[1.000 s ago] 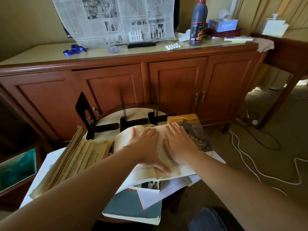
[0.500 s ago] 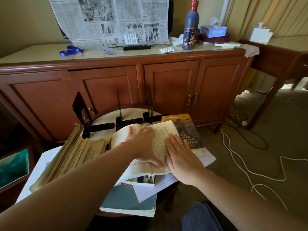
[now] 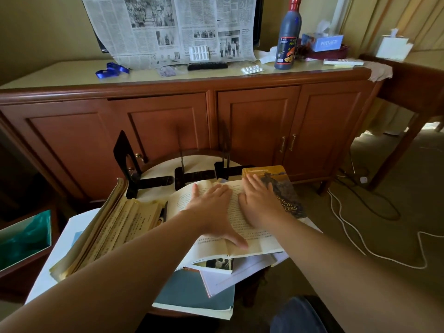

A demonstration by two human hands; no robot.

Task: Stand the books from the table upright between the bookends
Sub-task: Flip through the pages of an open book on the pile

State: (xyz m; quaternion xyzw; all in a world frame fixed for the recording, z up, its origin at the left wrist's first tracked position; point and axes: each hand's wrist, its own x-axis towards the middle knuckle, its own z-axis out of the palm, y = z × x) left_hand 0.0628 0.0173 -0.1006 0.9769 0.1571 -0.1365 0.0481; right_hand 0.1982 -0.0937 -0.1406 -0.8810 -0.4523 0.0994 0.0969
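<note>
An open book [image 3: 217, 247] with printed pages lies on top of a pile on the small round table [image 3: 165, 168]. My left hand [image 3: 211, 212] rests flat on its left page, thumb stretched toward the near edge. My right hand [image 3: 258, 204] lies flat on the right page, fingertips near the top edge. Under the right side lies a yellow-covered book [image 3: 284, 188]. An old yellowed open book [image 3: 113, 227] sits to the left, and a grey-blue book [image 3: 189, 293] and white sheets [image 3: 236, 272] lie beneath. Three black bookends [image 3: 123, 153] [image 3: 194, 175] [image 3: 224, 168] stand at the table's far side with nothing between them.
A wooden sideboard [image 3: 240, 121] stands right behind the table, with a newspaper [image 3: 168, 27], a dark bottle [image 3: 287, 34] and a tissue box [image 3: 328, 43] on top. White cables [image 3: 355, 236] trail over the carpet at right. A teal-lined box [image 3: 24, 239] sits at left.
My right hand slid to the book's right edge and has come back up onto the right page. My left hand has stayed pressed on the left page.
</note>
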